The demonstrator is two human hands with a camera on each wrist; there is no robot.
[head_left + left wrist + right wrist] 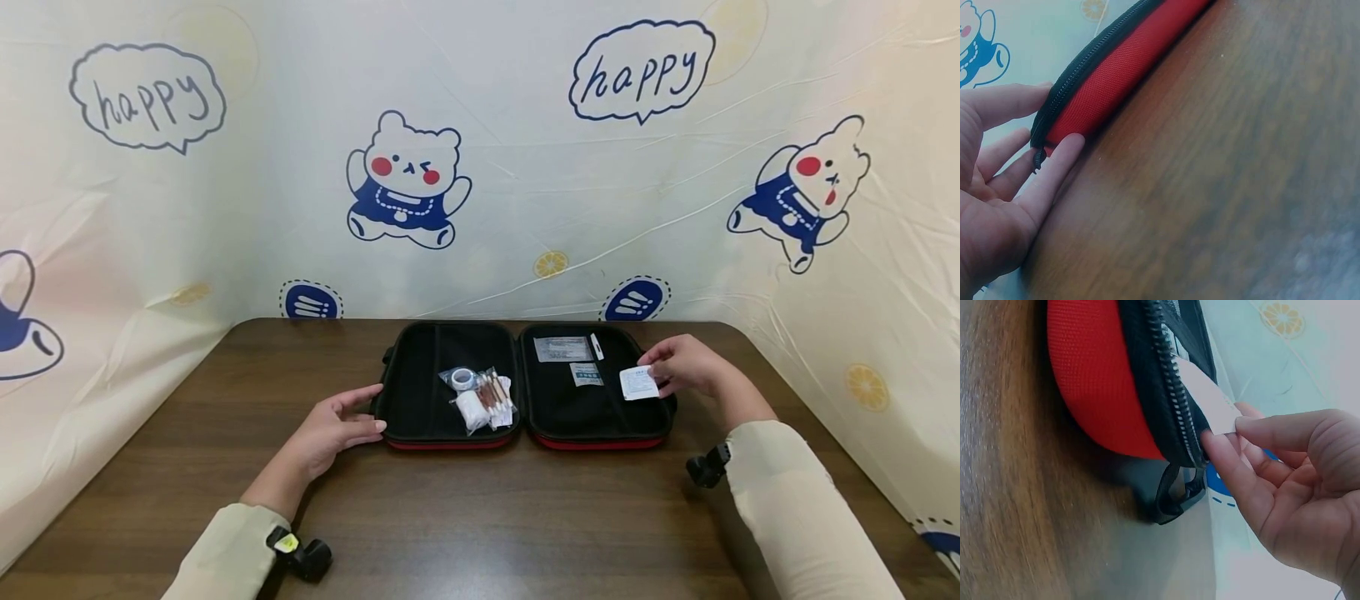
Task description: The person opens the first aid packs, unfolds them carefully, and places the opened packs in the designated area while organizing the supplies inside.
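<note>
A white packet (637, 383) was pinched between thumb and fingers of the right-hand grip (678, 367), at the outer edge of the right half of an unfolded black-and-red case (600, 444). Inside that half, left of the right-hand grip, lay a small printed packet (586, 374); farther off, up and to the left, were a slim white stick (596, 347) and a larger grey sachet (562, 349). A black strap (1175, 509) hung from the case just beside this grip.

Well to its left, in the case's other half, sat a wrapped roll (462, 379), a white bundle (472, 412) and some brown-and-white sticks (492, 396). These were to the right of the left-hand grip (330, 429), which held nothing: its thumb and forefinger were extended, touching the case's outer corner, the thumb on the red side and the forefinger at the zipped edge.

Beneath both grips spread the brown wooden counter (480, 517); beyond them hung a pale cloth (525, 183) printed with bears.
</note>
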